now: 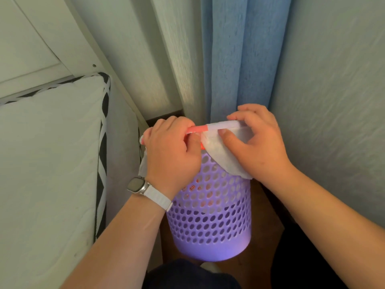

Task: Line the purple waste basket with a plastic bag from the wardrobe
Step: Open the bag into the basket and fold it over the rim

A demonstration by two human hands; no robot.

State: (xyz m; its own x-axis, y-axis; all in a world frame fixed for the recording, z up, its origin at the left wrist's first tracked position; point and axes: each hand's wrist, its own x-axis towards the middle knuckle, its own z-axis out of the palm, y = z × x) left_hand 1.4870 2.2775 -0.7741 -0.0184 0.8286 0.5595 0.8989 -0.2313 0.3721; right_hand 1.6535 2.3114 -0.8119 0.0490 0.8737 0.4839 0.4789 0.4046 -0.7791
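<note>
There, at the far left, a white mattress (52,153) with black-and-white edge trim lay beside the narrow gap where the basket stood. A white-strapped watch (135,185) sat on the left wrist. The left hand (170,151) was over the basket's left rim, its fingers (177,124) curled tight round the red band at the mouth of the plastic bag (220,155), with a flap of white film hanging below the palm.

The purple waste basket (210,222) stood upright on the brown floor (262,236), its wall full of round holes. Through the upper holes the white bag with red print showed inside, while the lower holes looked dark purple. The bag's mouth stretched across the top of the basket between the two hands, and its film was folded outward over the near right rim.

The right hand (256,147) held that side, the thumb (227,136) pressing the film from the front and the other fingers curled over the band from behind, pinching it. Behind hung a blue curtain (239,59), and a pale wall (333,101) stood at the right.
</note>
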